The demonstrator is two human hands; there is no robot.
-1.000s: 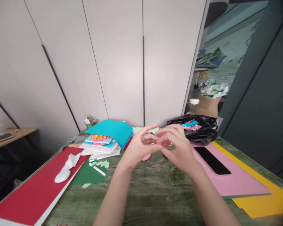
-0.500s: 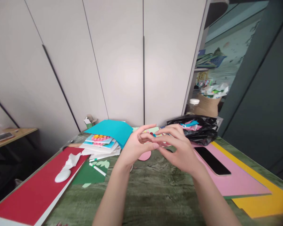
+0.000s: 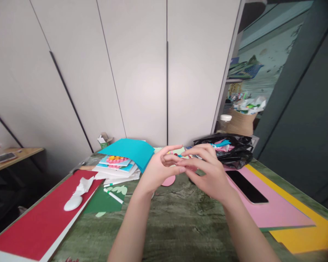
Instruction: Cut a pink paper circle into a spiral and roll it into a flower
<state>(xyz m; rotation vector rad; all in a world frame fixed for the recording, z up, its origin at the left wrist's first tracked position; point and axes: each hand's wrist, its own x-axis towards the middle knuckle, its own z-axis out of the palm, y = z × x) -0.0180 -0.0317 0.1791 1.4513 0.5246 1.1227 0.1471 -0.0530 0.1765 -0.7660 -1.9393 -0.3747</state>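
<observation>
My left hand [image 3: 160,167] and my right hand [image 3: 205,171] meet in mid-air over the table's middle. The left thumb and curled fingers press towards the right fingertips, while the left index finger stretches out above. Whatever lies between the fingertips, if anything, is too small or hidden to make out. Below and behind the left hand, a pink paper disc [image 3: 168,181] lies partly covered on the table. Small coloured pieces and a pale green sheet show in part behind the fingers.
Turquoise paper [image 3: 125,150] tops a stack at the back left. Red paper [image 3: 41,214] with a white lump [image 3: 73,203], and green paper [image 3: 104,203] with white pens, lie left. On the right are a phone [image 3: 246,186] on pink paper [image 3: 281,209], yellow paper [image 3: 314,236] and a black bag [image 3: 235,158].
Both hands stay in nearly the same place. The right fingers have shifted slightly against the left fingertips. Nothing on the table has visibly moved.
</observation>
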